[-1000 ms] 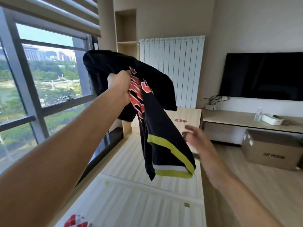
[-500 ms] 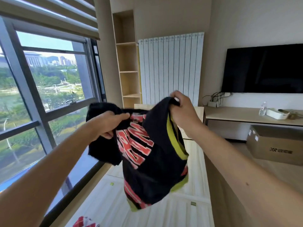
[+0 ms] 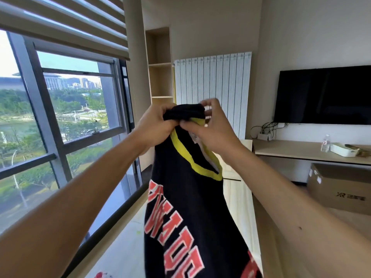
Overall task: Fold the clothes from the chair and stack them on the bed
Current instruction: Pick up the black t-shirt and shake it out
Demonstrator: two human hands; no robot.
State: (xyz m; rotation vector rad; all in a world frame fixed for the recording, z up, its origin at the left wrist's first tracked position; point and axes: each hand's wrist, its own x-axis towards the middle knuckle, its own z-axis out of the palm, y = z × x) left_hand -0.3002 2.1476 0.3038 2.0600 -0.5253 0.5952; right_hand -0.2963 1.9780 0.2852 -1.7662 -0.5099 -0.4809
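Jersey (image 3: 190,207) held high over the bed (image 3: 239,205), blocking much of it: our left hand (image 3: 158,125) clenches the bunched shoulder, our right hand (image 3: 212,129) pinches beside it. Radiator (image 3: 216,81), television (image 3: 325,95), cardboard box (image 3: 341,189) behind; possibly another garment (image 3: 100,275) below.

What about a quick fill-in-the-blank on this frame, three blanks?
1. The black jersey is gripped by ____ hands: left hand and right hand.
2. Its neckline trim is ____.
3. The water bottle stands on the shelf below the ____.
Missing words: two; yellow; TV.
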